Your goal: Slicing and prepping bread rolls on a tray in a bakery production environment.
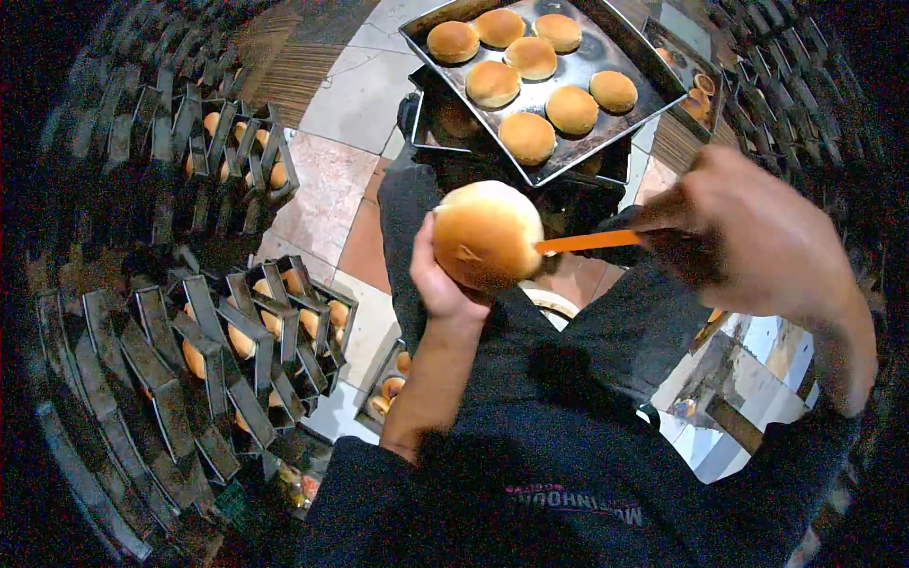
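Observation:
A round golden-brown bun [485, 237] rests in my left hand [445, 275], which is closed round its left and lower side above my lap. My right hand [748, 232] is closed on a narrow, flat orange tool that looks like a knife [589, 241]. The tip of this tool meets the right edge of the bun; how far it reaches in, I cannot tell. Motion blurs my right hand, and it hides the tool's other end. Just beyond the bun, a metal baking tray [620, 140] bears several similar buns [528, 138].
Racks of dark trays with buns [275, 322] stand close on the left. Another bun rack [246, 156] is farther back. At the far right lies a tray [696, 80] with several cut-looking pieces. A small tray of buns [383, 393] sits beside my left forearm, above the tiled floor [322, 189].

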The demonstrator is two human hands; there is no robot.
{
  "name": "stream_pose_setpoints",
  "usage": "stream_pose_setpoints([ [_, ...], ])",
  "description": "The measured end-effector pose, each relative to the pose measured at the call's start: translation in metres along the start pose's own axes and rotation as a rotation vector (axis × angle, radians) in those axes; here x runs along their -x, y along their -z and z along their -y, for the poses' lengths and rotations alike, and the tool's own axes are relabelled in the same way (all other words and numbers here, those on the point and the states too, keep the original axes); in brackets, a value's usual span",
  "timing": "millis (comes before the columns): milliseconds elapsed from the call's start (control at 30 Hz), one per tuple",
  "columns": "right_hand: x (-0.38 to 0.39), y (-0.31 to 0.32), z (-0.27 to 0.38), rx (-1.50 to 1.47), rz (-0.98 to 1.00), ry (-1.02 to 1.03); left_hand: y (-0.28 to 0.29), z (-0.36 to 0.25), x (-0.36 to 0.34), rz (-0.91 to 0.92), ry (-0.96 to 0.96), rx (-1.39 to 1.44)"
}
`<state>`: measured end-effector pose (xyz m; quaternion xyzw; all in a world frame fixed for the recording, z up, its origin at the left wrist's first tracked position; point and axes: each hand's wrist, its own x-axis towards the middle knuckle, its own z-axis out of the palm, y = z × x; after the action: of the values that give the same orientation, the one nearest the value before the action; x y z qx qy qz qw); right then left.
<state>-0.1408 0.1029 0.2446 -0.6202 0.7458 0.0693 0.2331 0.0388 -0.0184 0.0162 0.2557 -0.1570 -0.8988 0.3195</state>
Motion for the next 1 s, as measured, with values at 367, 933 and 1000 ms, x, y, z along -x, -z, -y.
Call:
stream_pose_setpoints([
  [367, 0.008, -0.023, -0.004, -0.106, 0.061, -0.062, -0.005, -0.008, -0.012, -0.159, -0.096, 0.052],
  [933, 0.018, -0.101, -0.085, -0.612, -0.461, -0.130, -0.003, -0.018, -0.088, -0.374, -0.153, 0.005],
  [1000, 0.047, -0.117, -0.100, -0.643, -0.661, -0.281, -0.007, 0.006, -0.112, -0.274, 0.027, -0.043],
])
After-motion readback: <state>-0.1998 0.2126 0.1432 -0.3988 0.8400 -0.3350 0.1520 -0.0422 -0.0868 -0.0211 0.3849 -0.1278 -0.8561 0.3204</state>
